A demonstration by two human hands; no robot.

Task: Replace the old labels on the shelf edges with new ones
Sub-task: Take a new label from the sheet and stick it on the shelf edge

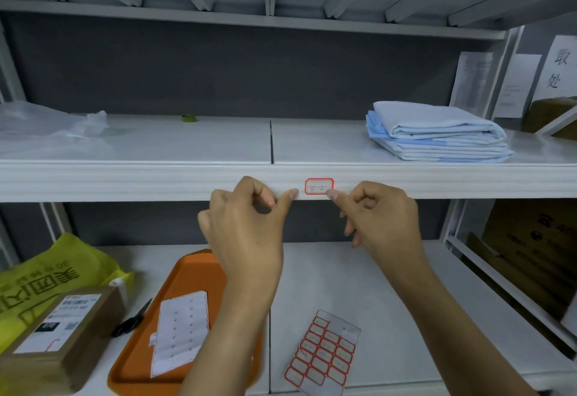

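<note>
A red-bordered label (319,186) with handwriting sticks to the front edge of the white middle shelf (125,181). My left hand (246,227) has its fingers curled, and its thumb tip presses the shelf edge just left of the label. My right hand (381,220) also has curled fingers, and its thumb tip touches the label's lower right corner. Neither hand holds anything. A sheet of red-bordered labels (321,355) lies on the lower shelf below my right forearm. A mostly bare white backing sheet (181,333) lies in the orange tray (190,270).
Black scissors (132,320), a cardboard parcel (56,336) and a yellow bag (46,267) sit at the lower left. Folded blue-white cloth (437,133), a clear plastic bag (46,127) and a small green roll (189,118) rest on the middle shelf. Brown boxes (530,255) stand at the right.
</note>
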